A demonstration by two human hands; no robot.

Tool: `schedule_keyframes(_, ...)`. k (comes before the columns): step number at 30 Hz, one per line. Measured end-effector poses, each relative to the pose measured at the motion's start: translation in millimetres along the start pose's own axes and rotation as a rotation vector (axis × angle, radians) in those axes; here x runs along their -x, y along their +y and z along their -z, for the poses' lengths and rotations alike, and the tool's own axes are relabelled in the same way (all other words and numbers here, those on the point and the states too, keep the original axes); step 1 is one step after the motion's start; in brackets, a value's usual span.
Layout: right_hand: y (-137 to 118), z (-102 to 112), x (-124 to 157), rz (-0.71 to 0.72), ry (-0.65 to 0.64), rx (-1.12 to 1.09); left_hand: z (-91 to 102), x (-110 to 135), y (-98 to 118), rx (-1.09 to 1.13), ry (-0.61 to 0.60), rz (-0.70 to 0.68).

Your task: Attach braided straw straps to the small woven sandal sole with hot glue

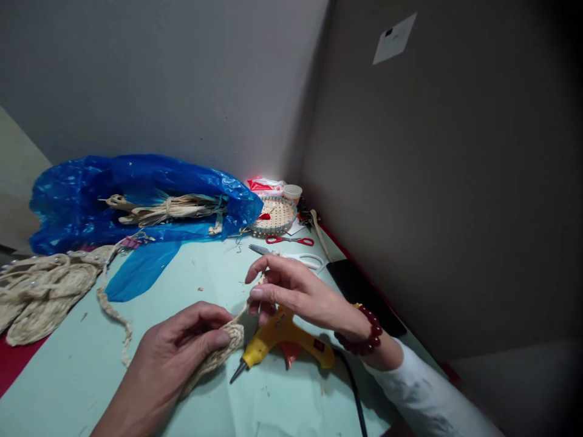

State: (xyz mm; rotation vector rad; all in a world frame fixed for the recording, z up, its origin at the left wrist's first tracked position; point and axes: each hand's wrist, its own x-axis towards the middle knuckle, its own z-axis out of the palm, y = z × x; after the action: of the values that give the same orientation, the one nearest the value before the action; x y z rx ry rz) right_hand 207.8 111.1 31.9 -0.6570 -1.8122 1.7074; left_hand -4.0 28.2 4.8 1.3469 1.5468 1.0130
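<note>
Between thumb and fingers, my left hand (182,346) grips a woven straw piece (234,335), partly hidden under the palm. A thin straw strand (242,311) runs from it up to my right hand (286,288), whose thumb and fingers close on the strand. Just below my right hand lies a yellow glue gun (273,334), its dark nozzle pointing down and left beside the woven piece. White-handled scissors (310,261) lie behind my right hand, partly covered by it. A braided straw cord (113,312) trails on the table left of my left hand.
A blue plastic bag (82,194) with a straw bundle (173,208) lies at the back. Woven straw soles (54,297) sit at left. Red scissors (290,241), a round basket (276,215) and a paper cup (292,193) stand further back. A black flat object (359,291) lies right.
</note>
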Motion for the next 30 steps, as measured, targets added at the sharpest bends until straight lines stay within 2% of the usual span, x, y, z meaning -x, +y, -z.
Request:
schedule_keyframes(7,-5.7,-10.2,-2.1,-0.001,0.001,-0.151,3.8,7.7,6.0,0.088,-0.109,-0.038)
schedule_keyframes(9,-4.6,-16.2,-4.1,-0.020,-0.007,-0.204,-0.8,12.6,11.2,0.151,-0.075,-0.016)
schedule_keyframes(12,-0.5,-25.8,-6.0,-0.035,-0.013,-0.276,-10.2,21.5,19.1,0.316,0.044,0.065)
schedule_keyframes(15,4.4,-36.2,-7.3,-0.007,0.000,-0.315,-15.2,27.2,21.7,0.402,0.107,0.069)
schedule_keyframes(21,2.0,-46.1,-12.0,0.087,0.042,-0.262,-9.1,26.7,13.2,0.220,0.139,-0.023)
schedule_keyframes(23,-4.1,-39.2,-8.6,0.131,0.066,-0.134,-7.0,27.0,9.9,0.128,0.196,-0.073)
schedule_keyframes(25,-9.9,-26.7,2.3,0.149,0.140,0.169,-4.9,27.9,6.8,0.021,0.321,-0.138)
schedule_keyframes(26,-11.4,-19.4,10.7,0.130,0.201,0.412,-3.6,28.4,5.1,-0.025,0.389,-0.179)
schedule_keyframes(27,-11.4,-12.1,20.7,0.079,0.238,0.657,-2.1,28.7,3.4,-0.058,0.449,-0.222)
schedule_keyframes(30,-0.8,3.8,52.8,-0.187,0.106,1.069,3.0,27.8,-1.6,-0.088,0.561,-0.345)
